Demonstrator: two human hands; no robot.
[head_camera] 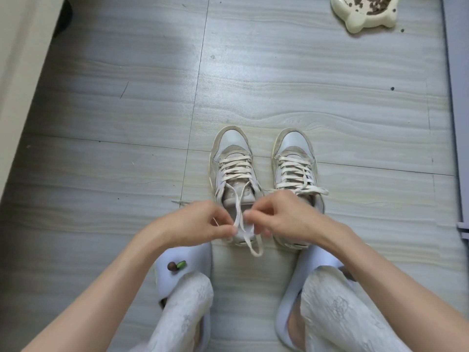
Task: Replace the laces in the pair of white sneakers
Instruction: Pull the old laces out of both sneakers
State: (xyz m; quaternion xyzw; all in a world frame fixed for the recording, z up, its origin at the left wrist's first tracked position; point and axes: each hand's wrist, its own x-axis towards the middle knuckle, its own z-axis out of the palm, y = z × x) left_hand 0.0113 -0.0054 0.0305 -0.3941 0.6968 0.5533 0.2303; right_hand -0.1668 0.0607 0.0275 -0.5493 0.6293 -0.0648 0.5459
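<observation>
Two worn white sneakers stand side by side on the floor, toes pointing away from me. The left sneaker [232,168] has cream laces [238,212] whose loose ends run back toward me over its heel. My left hand [203,222] pinches one lace end just behind the shoe's opening. My right hand [276,217] pinches the other strand close beside it, fingers blurred. A lace loop hangs below my hands. The right sneaker [294,163] is laced, with a bow [312,190] at its top, partly hidden by my right hand.
My feet in pale blue slippers [182,270] sit just behind the shoes, knees in white patterned trousers. A cream pet bowl [365,13] with kibble stands far right. A wall edge runs along the left, a grey frame [456,97] along the right.
</observation>
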